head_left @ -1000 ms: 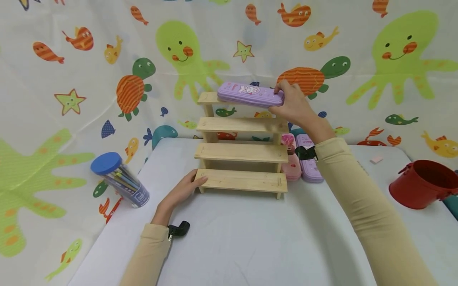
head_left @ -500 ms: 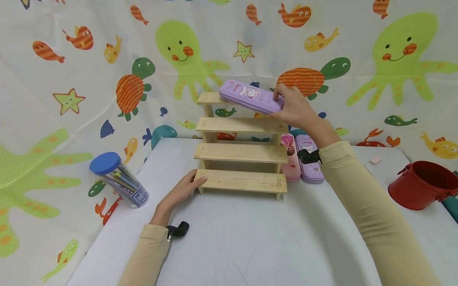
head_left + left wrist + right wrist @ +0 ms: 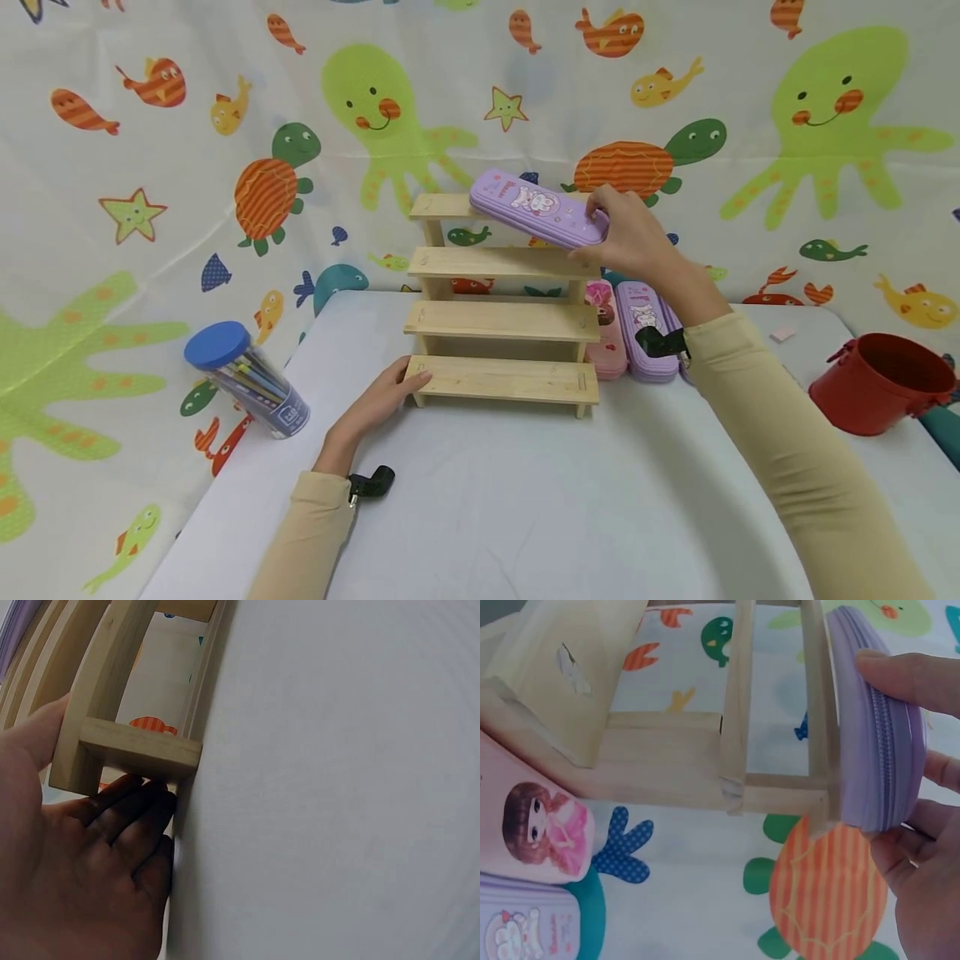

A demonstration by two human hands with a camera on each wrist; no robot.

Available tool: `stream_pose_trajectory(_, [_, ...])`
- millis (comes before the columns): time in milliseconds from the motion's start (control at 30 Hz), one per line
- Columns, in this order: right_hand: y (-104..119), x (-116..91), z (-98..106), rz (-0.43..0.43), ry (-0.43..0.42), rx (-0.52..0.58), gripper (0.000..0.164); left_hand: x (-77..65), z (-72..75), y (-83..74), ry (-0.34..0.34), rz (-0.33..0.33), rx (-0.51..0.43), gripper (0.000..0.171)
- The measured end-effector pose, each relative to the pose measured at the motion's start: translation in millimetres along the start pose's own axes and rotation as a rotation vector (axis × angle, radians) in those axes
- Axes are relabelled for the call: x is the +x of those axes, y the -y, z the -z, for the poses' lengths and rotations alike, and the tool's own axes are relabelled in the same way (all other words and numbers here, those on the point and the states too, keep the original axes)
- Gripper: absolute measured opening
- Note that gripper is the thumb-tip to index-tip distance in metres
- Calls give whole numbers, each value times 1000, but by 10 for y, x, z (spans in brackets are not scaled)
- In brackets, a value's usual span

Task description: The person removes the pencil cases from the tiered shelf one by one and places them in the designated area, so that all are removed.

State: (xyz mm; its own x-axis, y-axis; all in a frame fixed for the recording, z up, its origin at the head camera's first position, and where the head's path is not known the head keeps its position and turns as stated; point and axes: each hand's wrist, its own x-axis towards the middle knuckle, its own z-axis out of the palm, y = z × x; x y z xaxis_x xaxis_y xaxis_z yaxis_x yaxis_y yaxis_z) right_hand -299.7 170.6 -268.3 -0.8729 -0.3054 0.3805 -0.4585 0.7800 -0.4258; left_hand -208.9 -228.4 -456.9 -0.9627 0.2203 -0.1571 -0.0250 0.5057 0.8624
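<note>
My right hand (image 3: 633,233) pinches the right end of a purple zippered pencil case (image 3: 532,207) with a cartoon print on its lid. The case slants, left end higher, in front of the top step of a four-tier wooden display stand (image 3: 502,319). Seen from the right wrist, the thumb presses the case's zipper side (image 3: 881,735) while the fingers curl round the other side. My left hand (image 3: 378,400) holds the left end of the lowest step, thumb on top; the left wrist view shows its other fingers (image 3: 135,825) beside the stand's leg.
Right of the stand lie a pink pencil case (image 3: 609,346) and another purple pencil case (image 3: 647,354). A clear tub of pencils with a blue lid (image 3: 217,344) stands left. At the right are a red bucket (image 3: 862,392) and a small pink block (image 3: 782,333).
The purple pencil case has shifted slightly right, its right end dropping so it slants more steeply. My right hand has moved right and down with it. The left hand keeps its hold.
</note>
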Motion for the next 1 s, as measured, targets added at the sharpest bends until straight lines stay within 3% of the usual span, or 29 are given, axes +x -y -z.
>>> stream_pose_trajectory(367, [-77,-166,-3,7,4,29,63,-9,-2,11,-2,0,9,75])
stream_pose_trajectory(800, [-137,-341,11,-35,62,-56,69,-48,11,-55,18,-4,-5,73])
stream_pose_trajectory(1000, [-196,-452,-24,-34,48,-92,69,-1,7,27,13,-14,-10,75])
